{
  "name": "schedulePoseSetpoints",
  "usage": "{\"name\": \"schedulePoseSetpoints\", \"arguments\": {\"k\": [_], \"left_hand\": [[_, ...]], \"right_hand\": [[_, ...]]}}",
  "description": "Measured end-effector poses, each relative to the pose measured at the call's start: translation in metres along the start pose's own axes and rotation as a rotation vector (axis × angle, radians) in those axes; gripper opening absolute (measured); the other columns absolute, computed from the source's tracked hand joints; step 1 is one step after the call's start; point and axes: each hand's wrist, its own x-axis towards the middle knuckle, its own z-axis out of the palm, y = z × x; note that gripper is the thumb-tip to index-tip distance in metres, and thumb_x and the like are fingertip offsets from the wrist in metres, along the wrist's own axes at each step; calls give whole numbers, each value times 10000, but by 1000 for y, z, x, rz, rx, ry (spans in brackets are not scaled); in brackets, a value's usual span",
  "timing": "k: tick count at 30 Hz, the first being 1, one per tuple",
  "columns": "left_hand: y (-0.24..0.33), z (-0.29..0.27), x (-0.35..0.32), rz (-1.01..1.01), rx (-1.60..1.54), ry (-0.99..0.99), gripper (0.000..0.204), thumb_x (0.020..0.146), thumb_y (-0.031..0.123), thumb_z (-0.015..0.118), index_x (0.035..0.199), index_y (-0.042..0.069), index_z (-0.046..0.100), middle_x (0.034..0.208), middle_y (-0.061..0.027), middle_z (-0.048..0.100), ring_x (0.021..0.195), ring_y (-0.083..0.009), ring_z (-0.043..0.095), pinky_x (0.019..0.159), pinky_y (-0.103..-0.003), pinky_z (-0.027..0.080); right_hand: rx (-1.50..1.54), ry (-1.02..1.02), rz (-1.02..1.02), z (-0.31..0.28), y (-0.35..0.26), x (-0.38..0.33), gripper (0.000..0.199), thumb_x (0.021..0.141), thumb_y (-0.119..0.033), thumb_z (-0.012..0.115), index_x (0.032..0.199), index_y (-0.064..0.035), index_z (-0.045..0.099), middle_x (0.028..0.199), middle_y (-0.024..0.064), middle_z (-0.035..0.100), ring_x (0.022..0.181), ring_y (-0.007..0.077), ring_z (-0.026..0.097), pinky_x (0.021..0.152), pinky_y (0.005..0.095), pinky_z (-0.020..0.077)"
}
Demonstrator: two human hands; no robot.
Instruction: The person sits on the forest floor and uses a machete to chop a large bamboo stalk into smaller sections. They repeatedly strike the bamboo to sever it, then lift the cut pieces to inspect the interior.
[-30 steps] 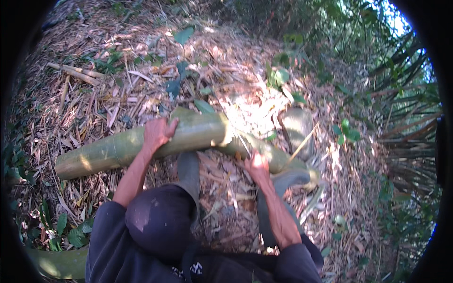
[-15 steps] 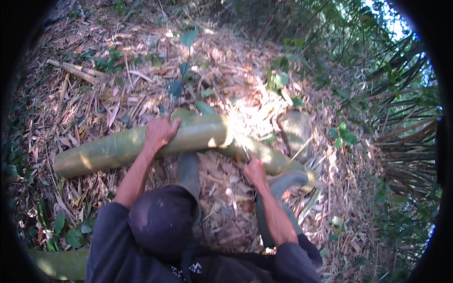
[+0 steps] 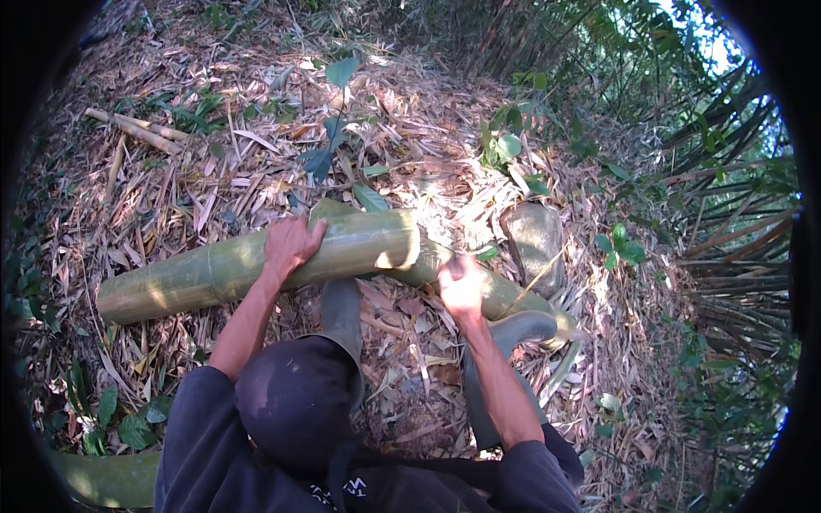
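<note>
With left hand point(image 3: 292, 245) gripping upper bamboo point(image 3: 239, 265), right hand point(image 3: 462, 284) blurred, grip unclear.
Could roll over lower bamboo point(image 3: 510, 297) if pushed off-centre.

The green bamboo point(image 3: 363, 244) is tinged yellow; the dark shirt point(image 3: 201, 440) is printed white; the boots point(image 3: 341, 312) are coloured grey-green.

Room lies open between the boots point(image 3: 342, 315), but bamboo point(image 3: 363, 245) bars the way ahead, with a rock point(image 3: 537, 239) beyond at right.
</note>
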Motion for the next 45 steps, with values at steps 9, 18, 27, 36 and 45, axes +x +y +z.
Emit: {"name": "schedulePoseSetpoints", "arguments": {"k": [9,18,27,36,45], "left_hand": [[-10,7,-31,-23,93,32,591,904,491,417,969,-46,655,935,-247,666,886,-377,641,880,-461,439],[1,-4,-27,82,116,190,532,903,449,455,1016,-43,622,1017,-212,639,981,-325,602,886,-432,417],[9,7,-50,63,81,167,462,884,422,494,957,-18,612,993,-198,636,962,-312,590,874,-426,407],[4,8,-43,127,88,230,454,885,418,493,966,-13,611,980,-189,639,956,-304,593,864,-409,406],[2,22,-66,163,112,291,427,854,370,566,1012,-24,606,997,-184,628,954,-308,586,852,-415,424]], "right_hand": [[-4,-223,187,-25,-77,-3,252,780,-91,696,982,32,610,643,96,602,588,108,546,582,280,478],[512,150,-348,-32,-95,28,72,854,13,566,924,1,556,730,132,611,609,217,591,579,363,521],[44,-280,191,-44,-40,-15,261,783,-117,663,985,41,614,665,126,636,623,154,591,606,334,494],[458,127,-284,-41,-99,15,105,821,13,555,925,-3,549,685,156,585,569,244,579,588,397,522],[289,-527,610,-24,28,-55,109,737,-18,636,819,43,600,567,67,578,431,140,522,397,261,417]]}}
